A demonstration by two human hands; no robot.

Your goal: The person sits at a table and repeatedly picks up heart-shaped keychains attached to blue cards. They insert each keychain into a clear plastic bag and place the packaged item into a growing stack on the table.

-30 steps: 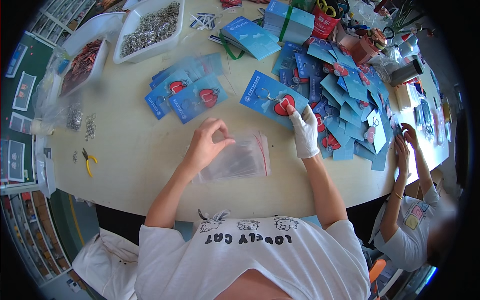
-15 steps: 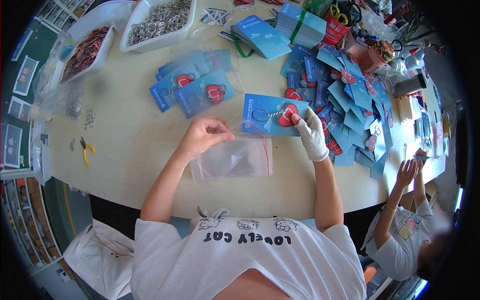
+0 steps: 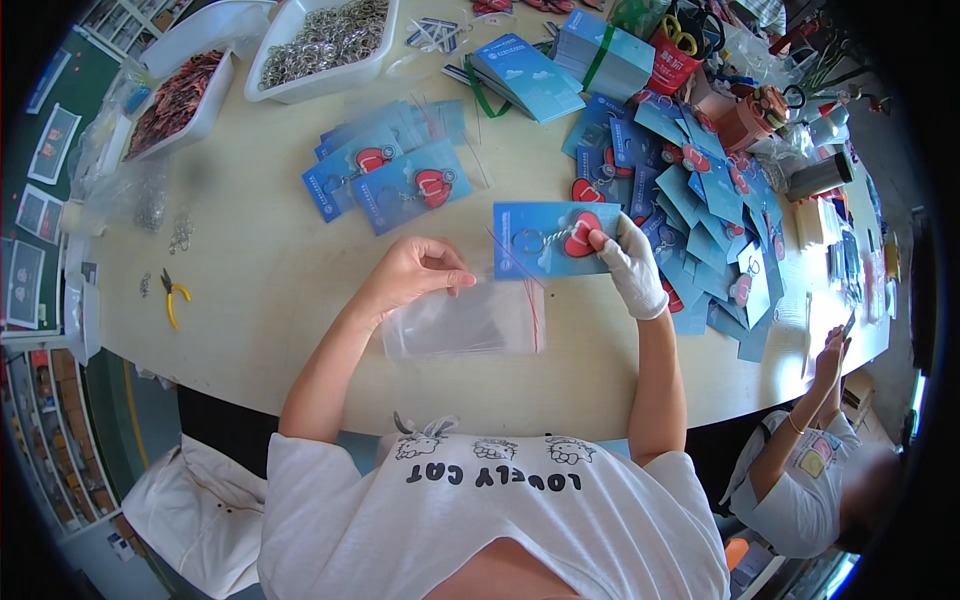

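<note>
My right hand, in a white glove, grips a blue card by its right end. Its thumb presses on a red heart-shaped keychain, whose chain and ring lie along the card. My bare left hand is closed in a pinch at the edge of a clear plastic bag. The bag's red seal line crosses the card's lower left part, and the ring looks hazy, as if behind film. Below both hands a stack of clear bags lies on the table.
Bagged cards lie beyond my left hand. A heap of cards with keychains spreads at right, behind it banded card stacks. White bins hold metal rings and red pieces. Yellow-handled pliers lie left. Another person's hands are at far right.
My right hand has shifted the card slightly right and toward me. The ring end now looks hazier, as if under the bag's film. My left hand is nearly still; the other person's hands have lowered.
</note>
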